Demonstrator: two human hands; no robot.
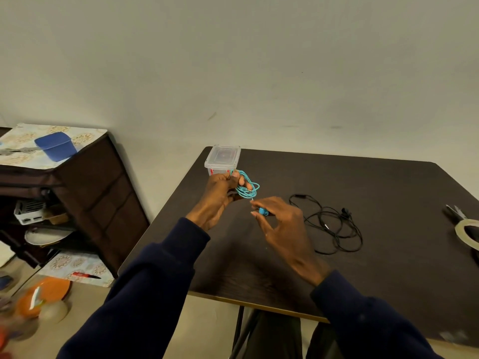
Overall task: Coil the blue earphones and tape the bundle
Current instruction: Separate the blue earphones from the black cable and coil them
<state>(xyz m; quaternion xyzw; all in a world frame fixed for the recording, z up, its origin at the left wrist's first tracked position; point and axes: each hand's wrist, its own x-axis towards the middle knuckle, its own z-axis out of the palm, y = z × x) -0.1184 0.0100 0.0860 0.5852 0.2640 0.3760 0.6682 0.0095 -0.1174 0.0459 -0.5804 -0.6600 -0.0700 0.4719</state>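
Head view, centre of the frame: the left hand (220,195) grips the blue earphones (246,189), already looped into a loose coil and held up just above the worktop (388,182). Right below it, the right hand (282,224) pinches a blue end piece of the same cord between thumb and fingertips, the other fingers spread.

Only writing I can spot is some red print on the clear lidded box (223,159), too small to read. That box sits right on the worktop's upper left corner, just behind the coil.

The black earphones (331,224) lie tangled right of centre. The scissors (456,213) and tape roll (466,233) are at the right edge of the frame, the roll partly cut off. Bare worktop spans the upper right and the lower middle, near the front edge.
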